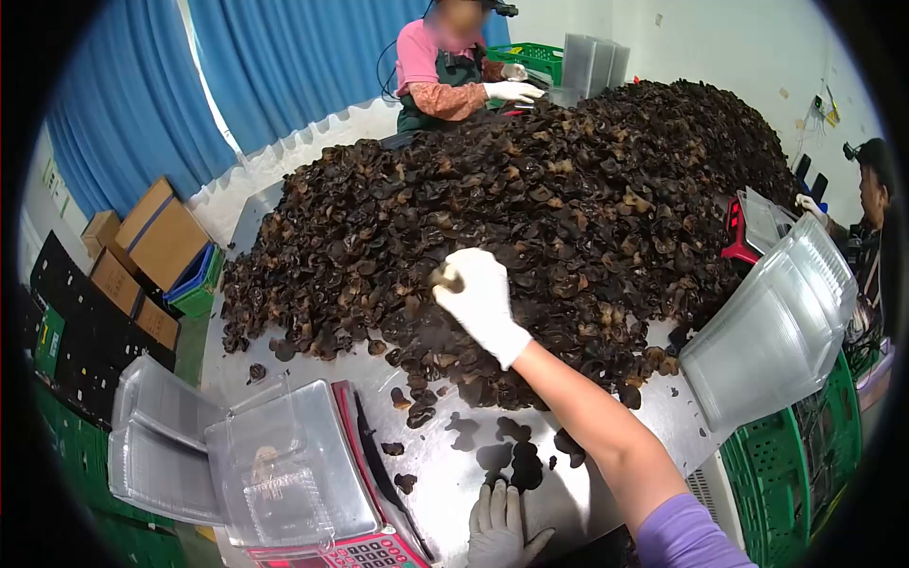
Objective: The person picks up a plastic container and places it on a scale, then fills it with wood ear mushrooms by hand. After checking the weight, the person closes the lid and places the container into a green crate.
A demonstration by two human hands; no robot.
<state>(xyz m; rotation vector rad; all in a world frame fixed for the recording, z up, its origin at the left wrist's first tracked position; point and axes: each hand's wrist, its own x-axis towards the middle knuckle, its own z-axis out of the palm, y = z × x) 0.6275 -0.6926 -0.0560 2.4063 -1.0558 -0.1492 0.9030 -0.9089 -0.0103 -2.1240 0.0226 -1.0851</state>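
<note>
A large heap of dark brown, curled fungus pieces (530,199) covers the metal table (379,379). My right hand (478,298), in a white glove, is over the front of the heap, its fingers closed round a brownish piece (448,278). Near the table's front edge lies my left hand (499,525), also gloved, with its fingertips at a few dark pieces (526,466); its fingers lie flat and the thumb is apart. A red scale (369,554) with a clear plastic tray (284,464) on it is at the left.
Stacked clear containers stand at the right (776,322) and lower left (161,464). Green crates (772,473) are below the right edge. One co-worker (445,76) is behind the heap, another (871,189) at the far right. Cardboard boxes (161,237) stand at the left.
</note>
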